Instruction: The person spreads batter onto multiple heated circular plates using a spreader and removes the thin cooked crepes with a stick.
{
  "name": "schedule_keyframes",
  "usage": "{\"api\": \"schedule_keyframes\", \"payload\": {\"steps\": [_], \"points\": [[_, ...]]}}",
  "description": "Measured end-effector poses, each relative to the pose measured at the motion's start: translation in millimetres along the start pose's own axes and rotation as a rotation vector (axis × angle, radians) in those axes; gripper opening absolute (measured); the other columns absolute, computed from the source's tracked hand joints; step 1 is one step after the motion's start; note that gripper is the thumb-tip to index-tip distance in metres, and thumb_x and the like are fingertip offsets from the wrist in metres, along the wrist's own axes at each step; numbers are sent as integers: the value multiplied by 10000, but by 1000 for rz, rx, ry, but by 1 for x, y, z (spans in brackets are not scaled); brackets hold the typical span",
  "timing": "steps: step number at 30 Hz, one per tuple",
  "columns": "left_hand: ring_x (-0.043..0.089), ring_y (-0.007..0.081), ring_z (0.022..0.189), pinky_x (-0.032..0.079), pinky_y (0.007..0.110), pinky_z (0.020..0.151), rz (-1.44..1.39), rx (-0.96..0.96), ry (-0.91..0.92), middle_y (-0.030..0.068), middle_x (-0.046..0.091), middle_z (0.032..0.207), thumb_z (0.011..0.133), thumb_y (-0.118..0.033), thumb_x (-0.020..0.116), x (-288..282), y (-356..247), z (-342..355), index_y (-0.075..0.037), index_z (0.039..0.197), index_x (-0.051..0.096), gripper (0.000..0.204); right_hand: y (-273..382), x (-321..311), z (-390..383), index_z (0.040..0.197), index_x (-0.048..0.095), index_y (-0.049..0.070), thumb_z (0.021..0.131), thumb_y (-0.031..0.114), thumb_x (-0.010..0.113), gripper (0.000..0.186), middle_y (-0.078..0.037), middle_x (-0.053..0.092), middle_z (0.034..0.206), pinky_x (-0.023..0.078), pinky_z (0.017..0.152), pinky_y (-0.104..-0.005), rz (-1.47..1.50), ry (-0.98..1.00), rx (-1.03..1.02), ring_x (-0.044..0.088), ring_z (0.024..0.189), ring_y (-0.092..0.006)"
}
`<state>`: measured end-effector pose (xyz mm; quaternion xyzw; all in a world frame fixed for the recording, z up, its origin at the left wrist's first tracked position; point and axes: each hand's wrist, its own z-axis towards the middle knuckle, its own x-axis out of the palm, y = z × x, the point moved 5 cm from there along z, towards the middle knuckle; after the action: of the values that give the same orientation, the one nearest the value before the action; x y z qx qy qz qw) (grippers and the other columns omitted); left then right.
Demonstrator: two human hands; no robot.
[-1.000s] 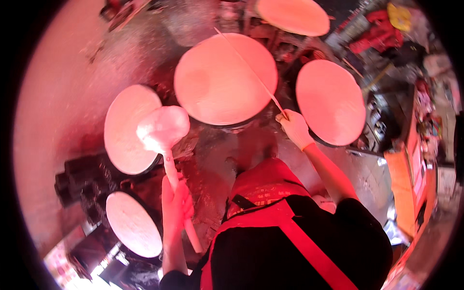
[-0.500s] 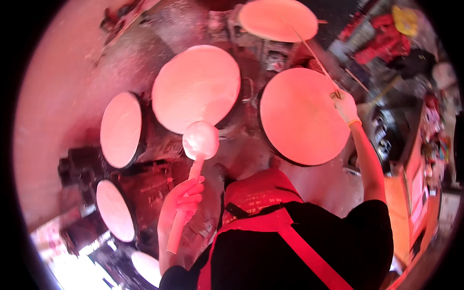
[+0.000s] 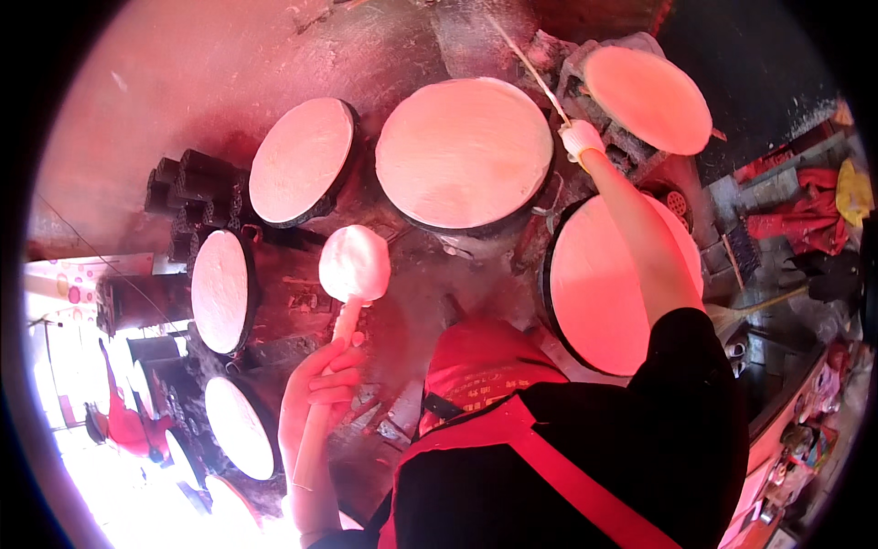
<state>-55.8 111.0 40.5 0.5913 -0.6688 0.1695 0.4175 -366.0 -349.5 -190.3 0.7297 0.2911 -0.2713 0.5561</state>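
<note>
My left hand [image 3: 322, 384] is closed around the handle of a stick-like tool [image 3: 355, 265], whose rounded whitish head points forward. Whether that head is a filled ladle or a wrapped ball, I cannot tell. My right hand [image 3: 582, 142], in a pale glove, grips a long thin stick [image 3: 530, 69] that points away and to the left. This hand is beyond the right edge of the middle round griddle [image 3: 464, 151], which a pale, smooth layer covers. My right forearm passes over another pale-covered griddle [image 3: 608, 293] at the right.
More pale-topped griddles stand around: one at far right [image 3: 649, 101] and several on the left, such as the nearest upper one [image 3: 302, 160]. Dark cylinders [image 3: 197, 197] are stacked by the left wall. Red cloth [image 3: 809, 210] and a cluttered counter [image 3: 777, 457] are at right.
The view has swung left, so the griddles sit farther right in it. My right hand has moved from the right griddle toward the middle one with the stick. My left hand keeps its grip.
</note>
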Motion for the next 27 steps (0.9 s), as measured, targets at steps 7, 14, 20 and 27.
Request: {"api": "schedule_keyframes", "payload": {"steps": [7,14,20,27], "points": [[370,53,498,297,167,355,177,168,-156,33,416,757,1011,-123,381,14,-98,2,44,1150,471,235,14,36,6,959,674,-7,849,398,553,437,-233,653,854,475,763,-419,276,-127,45,652,846,-354],[374,48,507,305,156,358,432,113,-82,30,416,792,1010,-131,384,60,-201,20,44,1183,425,249,86,10,-53,889,698,-5,758,222,657,266,-88,643,715,454,663,-287,337,-342,-148,586,650,-162],[375,55,496,314,170,352,484,74,-120,35,415,792,1001,-103,389,97,-239,32,71,1182,417,252,173,-38,-90,982,642,-23,787,125,625,246,-35,620,959,427,858,-241,747,-236,-280,565,920,-122],[304,38,426,253,191,344,1323,285,-212,-31,390,710,982,-155,465,117,-188,51,-131,1166,420,192,132,-179,-32,1084,637,-5,826,157,605,306,-34,643,966,466,811,-245,694,-111,-123,603,883,-121]]}}
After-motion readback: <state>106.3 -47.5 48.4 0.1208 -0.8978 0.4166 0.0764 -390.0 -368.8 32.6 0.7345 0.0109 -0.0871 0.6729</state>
